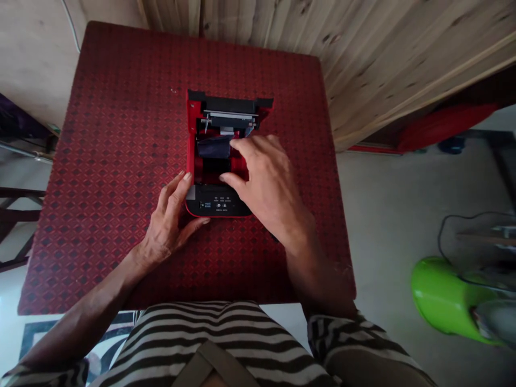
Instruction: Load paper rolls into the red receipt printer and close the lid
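Note:
A small red and black label printer (220,207) stands on the table with its lid (229,105) raised away from me. A dark, shiny sheet of film (213,147) spans the open bay below the lid's metal bar. My left hand (167,220) grips the printer's front left corner, fingers along the side and thumb at the front edge. My right hand (270,177) reaches over the bay from the right. Its index fingertip touches the film's right edge, while the thumb, spread apart, is near the front of the bay. The hand hides the printer's right side.
A red patterned cloth covers the table (121,134). Wooden panelling (262,24) runs along its far side. A bright green bin (439,295) and a dark cable (463,216) are to the right, beyond the table's edge. Dark wooden furniture (16,215) stands at left.

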The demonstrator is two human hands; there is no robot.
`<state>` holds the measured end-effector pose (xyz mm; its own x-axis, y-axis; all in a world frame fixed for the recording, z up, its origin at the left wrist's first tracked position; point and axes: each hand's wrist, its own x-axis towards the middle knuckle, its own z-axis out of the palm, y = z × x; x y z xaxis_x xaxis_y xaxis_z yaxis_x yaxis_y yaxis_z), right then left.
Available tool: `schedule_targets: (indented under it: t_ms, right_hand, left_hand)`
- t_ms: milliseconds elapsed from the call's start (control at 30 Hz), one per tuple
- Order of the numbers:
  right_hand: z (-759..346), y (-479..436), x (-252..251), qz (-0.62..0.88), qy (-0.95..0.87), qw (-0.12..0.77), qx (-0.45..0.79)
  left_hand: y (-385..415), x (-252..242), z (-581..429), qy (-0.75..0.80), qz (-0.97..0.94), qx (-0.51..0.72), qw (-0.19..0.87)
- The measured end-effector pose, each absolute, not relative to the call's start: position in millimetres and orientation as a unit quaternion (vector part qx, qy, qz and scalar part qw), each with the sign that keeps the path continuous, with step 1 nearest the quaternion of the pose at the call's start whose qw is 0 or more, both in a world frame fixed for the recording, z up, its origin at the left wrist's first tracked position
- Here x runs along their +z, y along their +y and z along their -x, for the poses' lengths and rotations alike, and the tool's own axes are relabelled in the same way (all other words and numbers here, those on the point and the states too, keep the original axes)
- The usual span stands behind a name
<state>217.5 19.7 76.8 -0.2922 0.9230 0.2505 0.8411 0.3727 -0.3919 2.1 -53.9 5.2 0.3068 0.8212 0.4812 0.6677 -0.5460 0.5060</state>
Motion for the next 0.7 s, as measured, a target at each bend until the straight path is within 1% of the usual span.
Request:
schedule_targets:
  t_ms: [167,400,533,700]
  right_hand:
    - [-212,28,85,0.552,-0.807,0.171,0.12]
    - [-214,33,85,0.528,-0.813,0.164,0.184]
    - [-215,37,84,0.501,-0.832,0.148,0.185]
    - [-209,42,90,0.494,-0.854,0.081,0.141]
  left_hand:
    - [-54,5,-2,0.456,-0.804,0.367,0.105]
    - [-54,3,-2,0.464,-0.8,0.365,0.111]
    - [-55,2,-1,0.465,-0.798,0.366,0.114]
    - [-55,-1,0,0.458,-0.802,0.365,0.117]
